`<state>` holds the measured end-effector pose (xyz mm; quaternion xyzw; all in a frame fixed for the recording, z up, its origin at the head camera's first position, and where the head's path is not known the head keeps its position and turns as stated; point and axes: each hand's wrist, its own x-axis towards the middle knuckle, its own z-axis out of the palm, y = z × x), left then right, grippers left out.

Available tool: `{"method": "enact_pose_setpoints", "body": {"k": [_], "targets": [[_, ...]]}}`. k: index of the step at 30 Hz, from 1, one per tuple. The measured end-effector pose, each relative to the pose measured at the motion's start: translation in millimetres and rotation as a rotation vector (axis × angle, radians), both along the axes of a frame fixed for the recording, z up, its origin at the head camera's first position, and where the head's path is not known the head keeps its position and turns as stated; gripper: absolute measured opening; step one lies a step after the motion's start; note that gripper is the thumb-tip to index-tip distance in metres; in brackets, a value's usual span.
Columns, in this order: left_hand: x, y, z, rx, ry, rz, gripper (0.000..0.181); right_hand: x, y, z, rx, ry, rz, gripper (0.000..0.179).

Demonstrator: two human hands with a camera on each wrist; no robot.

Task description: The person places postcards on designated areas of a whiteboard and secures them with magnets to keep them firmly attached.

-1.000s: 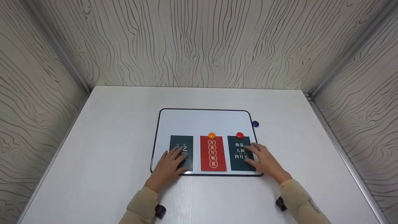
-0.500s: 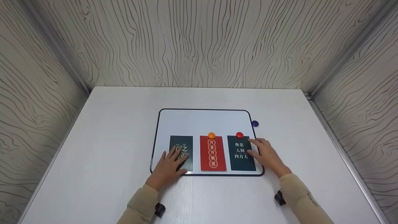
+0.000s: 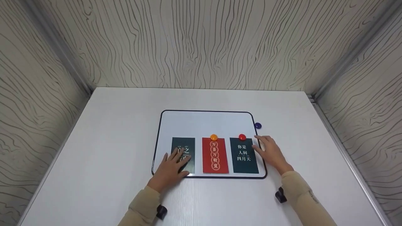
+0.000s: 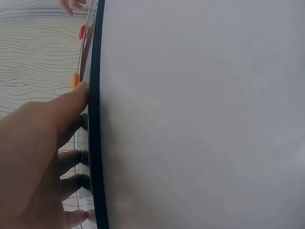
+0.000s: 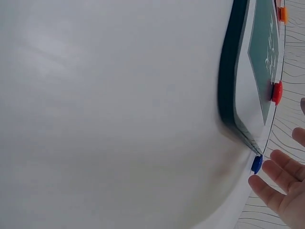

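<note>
My left hand rests with spread fingers on a dark green card at the left of a whiteboard, covering part of its white lettering. In the left wrist view its fingertips press down along the board's dark edge. My right hand hovers at the board's right edge with loosely extended fingers, holding nothing. Beside it lies another dark green card with a red round magnet at its top. Between the two is a red card under an orange round magnet.
A dark blue round magnet sits just outside the board's right edge, beyond my right hand. The board lies on a white table. Wood-grain patterned panels rise behind and at both sides.
My right hand has slid off the right green card, moving up and to the right toward the blue magnet. The left hand stays on its card.
</note>
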<state>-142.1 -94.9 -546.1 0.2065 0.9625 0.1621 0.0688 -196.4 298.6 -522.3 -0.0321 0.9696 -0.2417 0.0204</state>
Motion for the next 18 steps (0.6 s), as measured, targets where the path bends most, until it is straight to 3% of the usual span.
{"method": "enact_pose_setpoints", "body": {"k": [8,18], "targets": [[1.3,-0.5,0.5,0.012,-0.009,0.001,0.057,-9.6,1.2,3.3,-0.041,-0.042,-0.041,0.051],[-0.5,-0.1,-2.6,-0.002,-0.005,0.010,0.058,-20.4,6.5,1.2,-0.058,-0.015,-0.079,0.048]]}}
